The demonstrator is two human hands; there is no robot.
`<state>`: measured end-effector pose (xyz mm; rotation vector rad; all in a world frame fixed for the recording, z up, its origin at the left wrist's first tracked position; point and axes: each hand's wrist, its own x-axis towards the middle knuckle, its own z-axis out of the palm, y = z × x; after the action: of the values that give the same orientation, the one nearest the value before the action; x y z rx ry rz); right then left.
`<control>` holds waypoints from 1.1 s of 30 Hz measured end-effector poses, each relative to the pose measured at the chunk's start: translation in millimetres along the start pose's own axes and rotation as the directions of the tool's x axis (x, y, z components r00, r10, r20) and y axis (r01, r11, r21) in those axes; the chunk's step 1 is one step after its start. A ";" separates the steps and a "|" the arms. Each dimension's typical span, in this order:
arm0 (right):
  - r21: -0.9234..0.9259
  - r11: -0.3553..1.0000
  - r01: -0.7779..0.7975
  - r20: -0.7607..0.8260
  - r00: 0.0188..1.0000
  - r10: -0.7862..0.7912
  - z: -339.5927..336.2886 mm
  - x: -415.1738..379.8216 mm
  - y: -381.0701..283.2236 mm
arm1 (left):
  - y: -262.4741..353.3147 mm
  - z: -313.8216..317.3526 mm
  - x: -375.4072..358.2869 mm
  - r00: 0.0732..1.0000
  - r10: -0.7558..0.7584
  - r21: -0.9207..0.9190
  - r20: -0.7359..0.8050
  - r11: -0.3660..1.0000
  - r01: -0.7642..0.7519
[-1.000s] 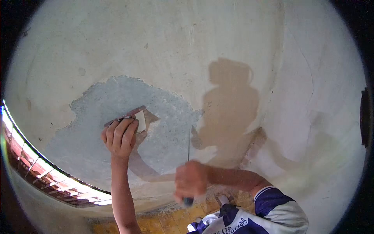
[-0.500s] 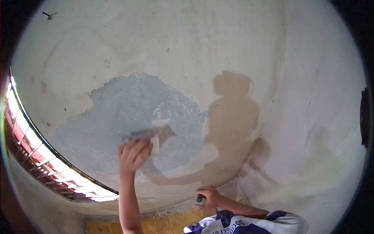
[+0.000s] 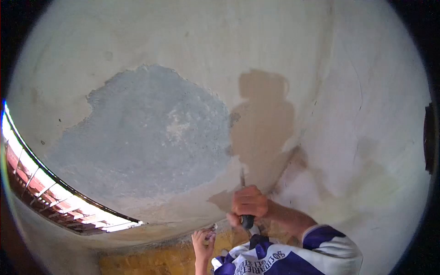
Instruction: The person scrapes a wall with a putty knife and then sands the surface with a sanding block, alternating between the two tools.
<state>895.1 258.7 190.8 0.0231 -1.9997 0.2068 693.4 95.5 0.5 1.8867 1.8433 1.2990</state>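
Observation:
My right hand [image 3: 250,202] is closed around the black handle [image 3: 247,222] of a tool, whose thin blade [image 3: 242,178] points up in front of the wall, right of the grey patch. Lower and to the left, my left hand [image 3: 201,245] has its fingers bent round a small, partly hidden thing that I cannot make out. It is off the wall. The rough-edged grey patch [image 3: 137,133] shows on the pale wall [image 3: 192,46], with a whitish spot near its right side.
A barred window [image 3: 59,201] curves along the lower left. The wall corner runs down the right, with a dark object [image 3: 429,137] at the far right edge. Yellowish tiles [image 3: 151,261] lie below. My shadow [image 3: 263,119] falls on the wall.
My left hand has come off the grey patch, moving down and to the right. My right hand has risen with the tool, and the view has shifted slightly.

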 end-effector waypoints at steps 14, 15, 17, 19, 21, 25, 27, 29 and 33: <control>-0.185 0.962 0.200 0.067 0.979 -0.191 18.2 72.4 58.2 | 5.5 -32.0 -60.3 0.933 -0.300 -0.186 -0.198 0.946 0.265; -0.315 0.943 0.111 0.000 0.993 -0.117 19.6 70.0 76.3 | 12.3 -36.6 -57.1 0.929 -0.311 -0.186 -0.203 0.943 0.275; -0.324 0.946 -0.028 -0.080 0.997 0.003 22.5 58.4 93.3 | 12.4 -42.4 -59.0 0.931 -0.301 -0.179 -0.207 0.947 0.266; -0.103 0.991 -0.086 -0.083 0.994 0.077 27.3 31.6 77.5 | 2.8 -41.1 -63.1 0.942 -0.266 -0.175 -0.206 0.957 0.232; -0.191 0.968 -0.161 0.058 0.983 0.175 49.3 -11.0 45.5 | 1.1 -43.6 -63.1 0.926 -0.316 -0.217 -0.208 0.938 0.271; 0.104 0.759 -0.643 0.245 0.756 0.607 86.0 -83.9 -10.0 | 1.0 -46.9 -56.7 0.909 -0.351 -0.233 -0.226 0.925 0.299; 0.016 0.794 -0.608 0.319 0.755 0.572 111.0 -140.5 -26.6 | 1.5 -48.8 -49.2 0.910 -0.340 -0.211 -0.237 0.933 0.293; -0.001 0.801 -0.599 0.401 0.733 0.549 114.0 -152.0 -30.8 | -3.0 -47.5 -43.6 0.919 -0.306 -0.199 -0.247 0.945 0.261; -0.057 0.827 -0.559 0.470 0.716 0.516 93.5 -101.3 -17.2 | 0.1 -44.5 -27.2 0.939 -0.292 -0.218 -0.183 0.943 0.251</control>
<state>856.1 219.4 63.4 -0.5129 -2.4392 0.7309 667.4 52.7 15.1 1.3835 1.9154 1.5624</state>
